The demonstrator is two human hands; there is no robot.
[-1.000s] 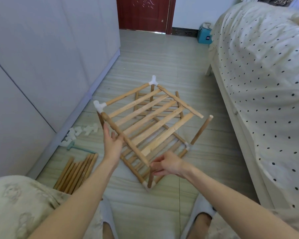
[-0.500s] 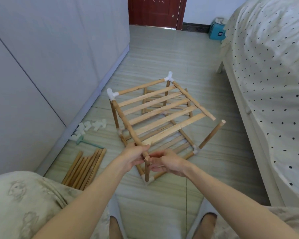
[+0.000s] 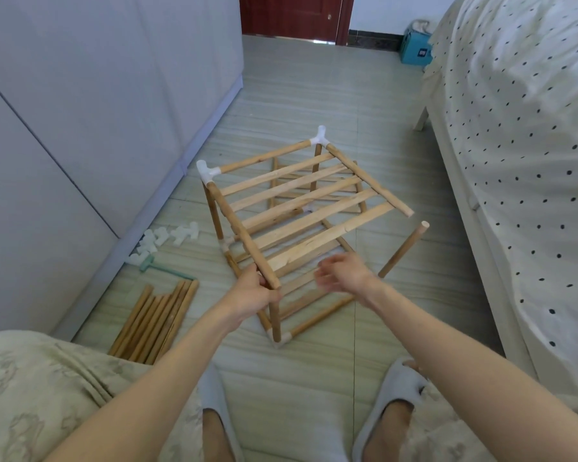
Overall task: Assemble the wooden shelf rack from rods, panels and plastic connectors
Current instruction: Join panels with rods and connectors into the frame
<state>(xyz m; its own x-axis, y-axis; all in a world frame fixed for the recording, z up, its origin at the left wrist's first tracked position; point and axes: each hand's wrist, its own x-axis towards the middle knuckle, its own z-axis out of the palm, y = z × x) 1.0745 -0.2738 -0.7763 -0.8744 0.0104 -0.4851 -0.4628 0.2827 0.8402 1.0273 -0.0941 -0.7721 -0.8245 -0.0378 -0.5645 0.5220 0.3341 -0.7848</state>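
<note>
Spare connectors [image 3: 167,240] and loose rods [image 3: 156,323] being kept at left by wardrobe, within reach. Half-built rack [image 3: 297,225] standing on floor [image 3: 314,88] ahead; near top corner lacking connector. Left hand [image 3: 256,293] being wrapped round near upright rod, steadying frame. Right hand [image 3: 342,273] blurred, apart from left, holding nothing; fingers appearing loosely spread.
</note>
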